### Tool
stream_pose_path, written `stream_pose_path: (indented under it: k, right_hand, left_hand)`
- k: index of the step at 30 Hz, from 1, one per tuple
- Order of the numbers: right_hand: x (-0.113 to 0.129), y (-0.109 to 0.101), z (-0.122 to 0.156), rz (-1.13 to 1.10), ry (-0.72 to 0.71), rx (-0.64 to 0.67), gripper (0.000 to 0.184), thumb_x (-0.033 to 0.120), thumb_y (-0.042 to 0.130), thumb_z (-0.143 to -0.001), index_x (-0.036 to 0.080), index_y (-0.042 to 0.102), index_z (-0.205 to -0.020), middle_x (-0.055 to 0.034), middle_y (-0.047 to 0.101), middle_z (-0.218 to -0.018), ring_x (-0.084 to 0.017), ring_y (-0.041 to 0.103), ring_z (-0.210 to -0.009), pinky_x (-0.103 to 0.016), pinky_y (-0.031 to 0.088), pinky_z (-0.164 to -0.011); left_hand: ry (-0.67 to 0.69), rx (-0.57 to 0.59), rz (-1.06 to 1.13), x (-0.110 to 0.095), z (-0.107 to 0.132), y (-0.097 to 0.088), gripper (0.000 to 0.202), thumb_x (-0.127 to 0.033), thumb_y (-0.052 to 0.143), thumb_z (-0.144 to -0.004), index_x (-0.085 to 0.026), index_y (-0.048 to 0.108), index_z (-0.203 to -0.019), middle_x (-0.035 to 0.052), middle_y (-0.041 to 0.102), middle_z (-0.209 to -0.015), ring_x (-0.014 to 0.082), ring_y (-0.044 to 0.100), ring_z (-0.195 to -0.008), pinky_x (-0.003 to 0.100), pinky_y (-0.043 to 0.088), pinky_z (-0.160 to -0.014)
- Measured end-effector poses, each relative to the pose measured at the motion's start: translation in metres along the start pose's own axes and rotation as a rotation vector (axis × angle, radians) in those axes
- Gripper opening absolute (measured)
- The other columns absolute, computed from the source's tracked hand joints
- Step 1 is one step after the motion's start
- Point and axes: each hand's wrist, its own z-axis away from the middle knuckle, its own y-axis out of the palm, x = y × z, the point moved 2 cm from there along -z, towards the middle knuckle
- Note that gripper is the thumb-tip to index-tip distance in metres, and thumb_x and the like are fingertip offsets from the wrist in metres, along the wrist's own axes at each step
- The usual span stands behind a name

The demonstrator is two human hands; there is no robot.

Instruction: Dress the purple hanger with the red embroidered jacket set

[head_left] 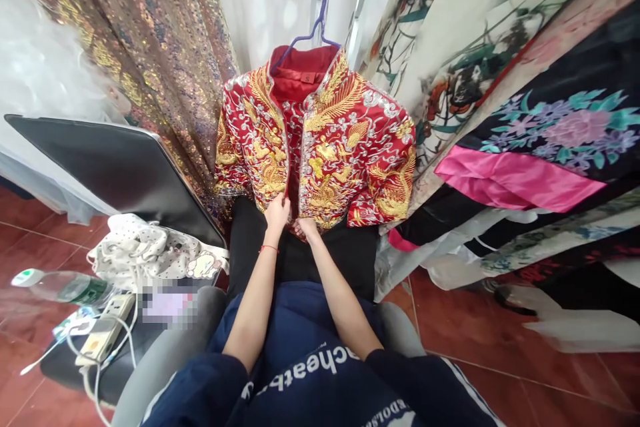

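A red jacket with gold and silver embroidery hangs in front of me on a purple hanger, its front parted down the middle. My left hand is closed on the lower front edge of the jacket's left-hand panel, thumb on top. Close beside it, my right hand is closed at the bottom corner of the other panel. Its fingertips are partly hidden, and they appear to pinch the jacket's edge. The jacket's hem lies over black cloth on my lap.
At left stands a black chair holding a dotted white cloth, a plastic bottle and a power strip with cables. A sequined gown hangs behind it. Floral garments crowd the right side. Red tiles cover the floor.
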Motion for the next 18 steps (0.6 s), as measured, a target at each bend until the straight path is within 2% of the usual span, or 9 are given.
stream_pose_path:
  k: [2, 5, 8, 10, 11, 13, 14, 16, 18]
  right_hand:
    - [0.002, -0.006, 0.007, 0.039, 0.007, -0.011, 0.040, 0.040, 0.062, -0.096, 0.017, 0.059, -0.130, -0.0098, 0.062, -0.130, -0.022, 0.064, -0.111, -0.045, 0.057, -0.094]
    - [0.017, -0.013, 0.022, 0.089, -0.050, -0.007, 0.039, 0.040, 0.063, -0.096, 0.017, 0.060, -0.127, -0.0094, 0.063, -0.126, -0.021, 0.065, -0.108, -0.043, 0.057, -0.092]
    - [0.057, -0.025, 0.050, 0.132, -0.228, -0.010, 0.026, 0.036, 0.060, -0.097, 0.014, 0.067, -0.108, -0.0070, 0.071, -0.100, -0.018, 0.069, -0.090, -0.036, 0.057, -0.086]
    - [0.100, -0.042, 0.074, 0.139, -0.421, -0.064, 0.024, 0.037, 0.052, -0.100, 0.020, 0.068, -0.104, -0.0034, 0.072, -0.093, -0.016, 0.068, -0.090, -0.031, 0.053, -0.090]
    - [0.126, -0.054, 0.087, 0.141, -0.569, -0.134, 0.025, 0.039, 0.048, -0.101, 0.024, 0.067, -0.106, -0.0020, 0.072, -0.099, -0.015, 0.066, -0.096, -0.030, 0.050, -0.094]
    - [0.182, -0.084, 0.114, 0.260, -1.062, -0.540, 0.035, 0.041, 0.036, -0.104, 0.021, 0.065, -0.104, -0.0074, 0.069, -0.106, -0.021, 0.063, -0.103, -0.039, 0.049, -0.095]
    - [0.207, -0.098, 0.124, 0.323, -1.196, -0.730, 0.040, 0.042, 0.031, -0.104, 0.020, 0.064, -0.108, -0.0108, 0.066, -0.110, -0.025, 0.060, -0.109, -0.045, 0.047, -0.096]
    - [0.251, -0.122, 0.132, 0.435, -1.293, -1.002, 0.047, 0.047, 0.025, -0.104, 0.018, 0.058, -0.124, -0.0173, 0.058, -0.124, -0.033, 0.052, -0.123, -0.056, 0.043, -0.097]
    - [0.281, -0.136, 0.129, 0.609, -1.250, -1.105, 0.054, 0.050, 0.021, -0.104, 0.015, 0.051, -0.132, -0.0223, 0.053, -0.128, -0.038, 0.047, -0.128, -0.060, 0.040, -0.096]
  left_hand:
    - [-0.050, -0.036, -0.015, 0.012, 0.002, -0.009, 0.021, -0.033, 0.045, -0.098, -0.023, 0.062, -0.094, 0.0050, 0.073, -0.097, 0.0204, 0.067, -0.093, 0.026, 0.042, -0.075]
    - [-0.106, -0.079, -0.023, 0.030, 0.008, -0.023, 0.021, -0.037, 0.051, -0.093, -0.022, 0.058, -0.081, 0.0023, 0.070, -0.083, 0.0193, 0.066, -0.082, 0.025, 0.041, -0.070]
    - [-0.098, -0.143, -0.008, 0.034, 0.005, -0.037, 0.015, -0.035, 0.058, -0.088, -0.022, 0.054, -0.081, 0.0003, 0.069, -0.082, 0.0170, 0.066, -0.080, 0.025, 0.043, -0.071]
    - [-0.052, -0.213, 0.013, 0.022, -0.006, -0.049, 0.018, -0.036, 0.062, -0.086, -0.022, 0.053, -0.091, 0.0010, 0.069, -0.090, 0.0168, 0.067, -0.083, 0.025, 0.046, -0.075]
    - [-0.014, -0.259, 0.026, 0.012, -0.014, -0.056, 0.024, -0.038, 0.065, -0.085, -0.022, 0.052, -0.097, 0.0018, 0.069, -0.093, 0.0176, 0.068, -0.084, 0.026, 0.047, -0.076]
    - [0.084, -0.365, 0.052, -0.016, -0.031, -0.076, 0.036, -0.043, 0.068, -0.083, -0.022, 0.050, -0.106, 0.0034, 0.069, -0.094, 0.0205, 0.069, -0.084, 0.029, 0.049, -0.075]
    - [0.130, -0.420, 0.060, -0.033, -0.040, -0.088, 0.041, -0.044, 0.068, -0.083, -0.021, 0.048, -0.110, 0.0039, 0.069, -0.095, 0.0221, 0.069, -0.086, 0.031, 0.050, -0.074]
    - [0.198, -0.521, 0.065, -0.067, -0.055, -0.114, 0.047, -0.043, 0.066, -0.085, -0.020, 0.045, -0.120, 0.0048, 0.069, -0.097, 0.0236, 0.070, -0.090, 0.032, 0.051, -0.074]
    - [0.238, -0.583, 0.045, -0.097, -0.064, -0.138, 0.052, -0.041, 0.063, -0.088, -0.019, 0.040, -0.129, 0.0062, 0.069, -0.102, 0.0237, 0.070, -0.092, 0.033, 0.052, -0.077]
